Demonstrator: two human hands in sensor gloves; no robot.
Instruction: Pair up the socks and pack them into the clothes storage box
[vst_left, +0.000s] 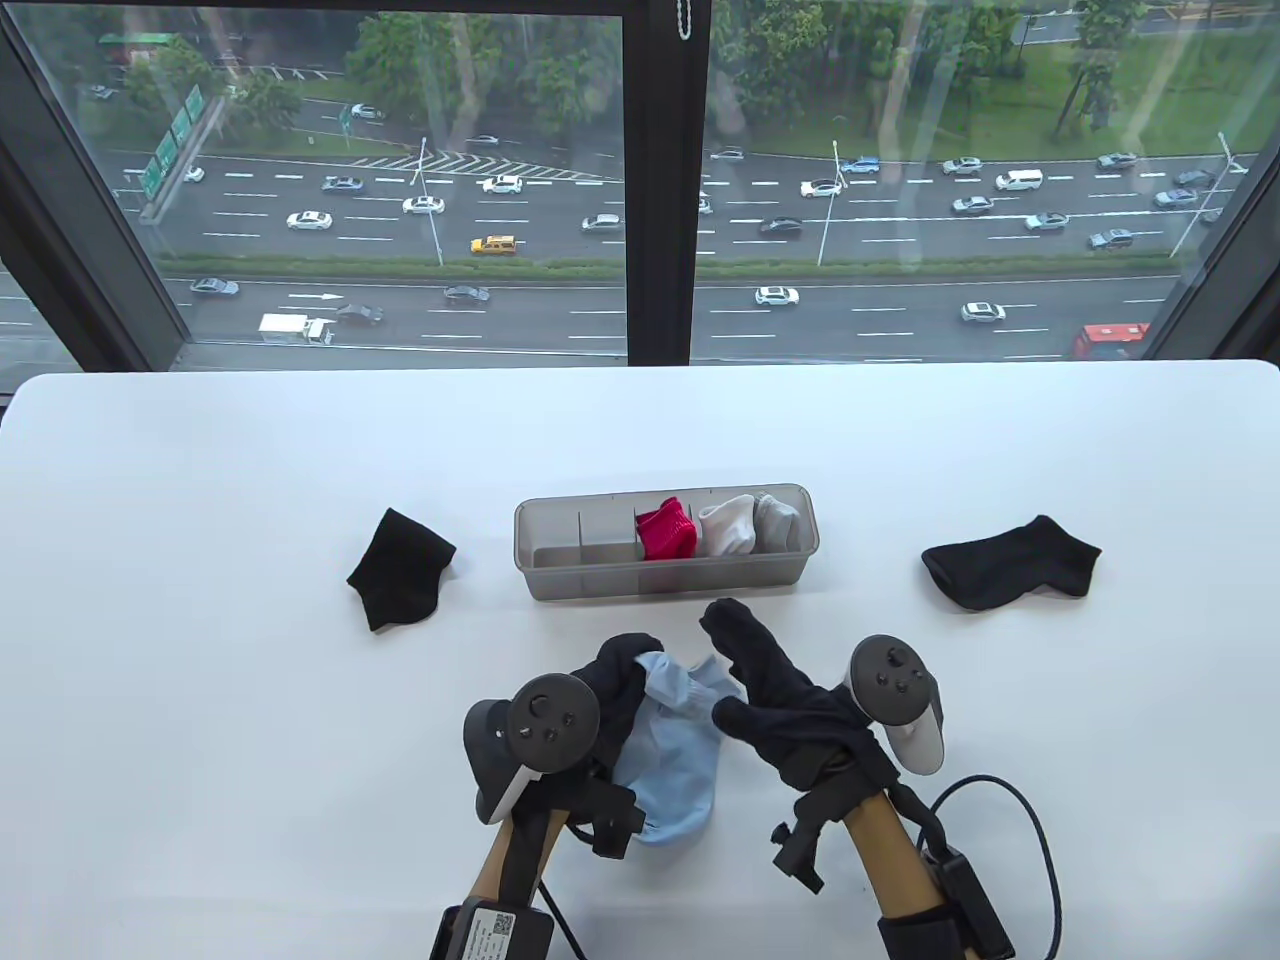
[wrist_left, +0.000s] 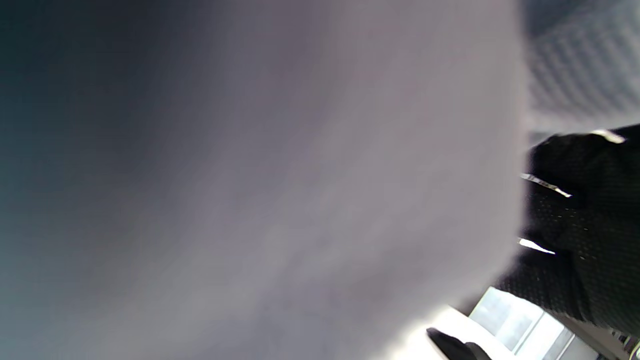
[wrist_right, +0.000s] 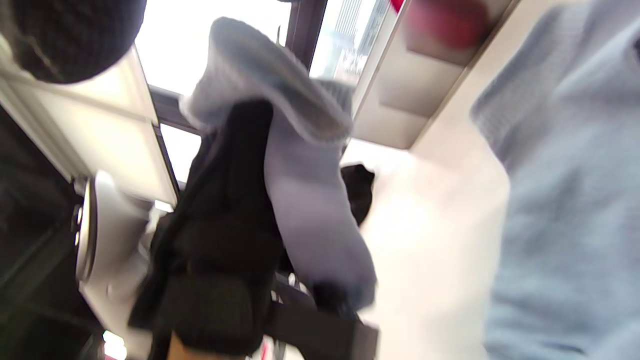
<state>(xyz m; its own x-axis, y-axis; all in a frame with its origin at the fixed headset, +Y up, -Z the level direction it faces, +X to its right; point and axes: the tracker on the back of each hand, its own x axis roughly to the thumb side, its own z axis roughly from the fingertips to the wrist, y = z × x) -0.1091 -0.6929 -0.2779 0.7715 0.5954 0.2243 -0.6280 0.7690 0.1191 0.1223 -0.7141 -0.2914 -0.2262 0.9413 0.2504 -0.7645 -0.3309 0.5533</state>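
Observation:
A light blue sock (vst_left: 675, 770) hangs low over the near table. My left hand (vst_left: 615, 680) grips its upper part with curled fingers. In the right wrist view that left hand (wrist_right: 225, 215) holds the blue sock (wrist_right: 310, 200) dangling, and more light blue fabric (wrist_right: 565, 200) fills the right side. My right hand (vst_left: 755, 670) reaches towards the box with straight fingers, its thumb touching the sock's edge. The grey storage box (vst_left: 660, 580) holds red socks (vst_left: 667, 530), white socks (vst_left: 727, 527) and grey socks (vst_left: 775, 520) in its right compartments. The left wrist view is mostly blurred pale fabric (wrist_left: 300, 200).
One black sock (vst_left: 400, 570) lies left of the box and another black sock (vst_left: 1010, 565) lies to its right. The box's left compartments show only dividers. A window wall runs behind the table's far edge.

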